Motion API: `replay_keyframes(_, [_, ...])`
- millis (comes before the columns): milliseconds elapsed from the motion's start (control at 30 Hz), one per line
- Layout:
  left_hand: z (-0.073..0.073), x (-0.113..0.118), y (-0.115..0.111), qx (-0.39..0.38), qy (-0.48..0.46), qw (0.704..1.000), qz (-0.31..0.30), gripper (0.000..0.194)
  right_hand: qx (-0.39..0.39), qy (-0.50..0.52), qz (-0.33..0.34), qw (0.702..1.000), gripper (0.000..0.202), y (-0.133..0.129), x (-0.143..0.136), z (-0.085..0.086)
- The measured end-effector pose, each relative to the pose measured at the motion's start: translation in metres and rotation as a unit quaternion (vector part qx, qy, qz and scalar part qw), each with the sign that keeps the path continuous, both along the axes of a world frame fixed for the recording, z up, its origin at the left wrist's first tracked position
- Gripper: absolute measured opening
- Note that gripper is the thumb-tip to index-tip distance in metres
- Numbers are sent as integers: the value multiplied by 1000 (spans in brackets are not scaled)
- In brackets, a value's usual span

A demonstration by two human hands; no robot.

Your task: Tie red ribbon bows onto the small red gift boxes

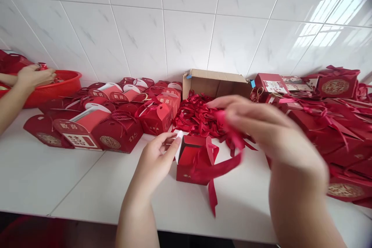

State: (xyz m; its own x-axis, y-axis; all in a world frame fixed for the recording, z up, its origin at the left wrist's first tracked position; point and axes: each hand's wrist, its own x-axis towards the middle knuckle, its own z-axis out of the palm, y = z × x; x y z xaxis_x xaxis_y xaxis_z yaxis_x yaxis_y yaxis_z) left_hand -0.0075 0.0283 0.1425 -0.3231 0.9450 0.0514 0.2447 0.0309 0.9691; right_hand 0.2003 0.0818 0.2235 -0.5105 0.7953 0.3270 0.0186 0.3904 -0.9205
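Observation:
A small red gift box (192, 162) with its top flaps up stands on the white counter (165, 209). My left hand (158, 155) is closed on the box's left flap, thumb and fingers on its pale edge. Above and to the right of the box, my right hand (255, 124), blurred by motion, pinches a red ribbon (221, 168). The ribbon runs down in a loop to the box's right flap, and one end hangs over the box's front right corner. A heap of red ribbons (197, 114) lies behind the box.
An open cardboard carton (221, 75) lies behind the heap. Red boxes stand grouped at the left (119, 135) and are piled at the right (337, 124). Another person's hands (36, 75) are over a red basin (66, 85) at the far left. A tiled wall rises behind.

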Motion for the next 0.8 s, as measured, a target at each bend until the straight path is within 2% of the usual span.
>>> replay_keyframes(33, [-1, 0, 1, -6, -13, 1000, -6, 45, -2, -48, 31, 998, 18, 8, -12, -6])
replay_keyframes(100, [-2, 1, 2, -28, -26, 999, -11, 47, -6, -199, 103, 974, 24, 24, -33, -19])
replay_keyframes(200, [0, 4, 3, -58, -44, 997, -13, 50, -15, -303, 120, 945, 29, 40, -51, -37])
replay_keyframes(333, [3, 7, 3, -57, -68, 996, -20, 48, -26, -282, 149, 947, 29, 44, -54, -47])
replay_keyframes(600, [1, 6, 3, -59, -78, 995, -35, 44, -38, -237, 197, 951, 27, 44, -50, -44])
replay_keyframes(800, [0, 6, 5, -61, -90, 994, -31, 43, -24, -277, 140, 950, 24, 43, -56, -48])
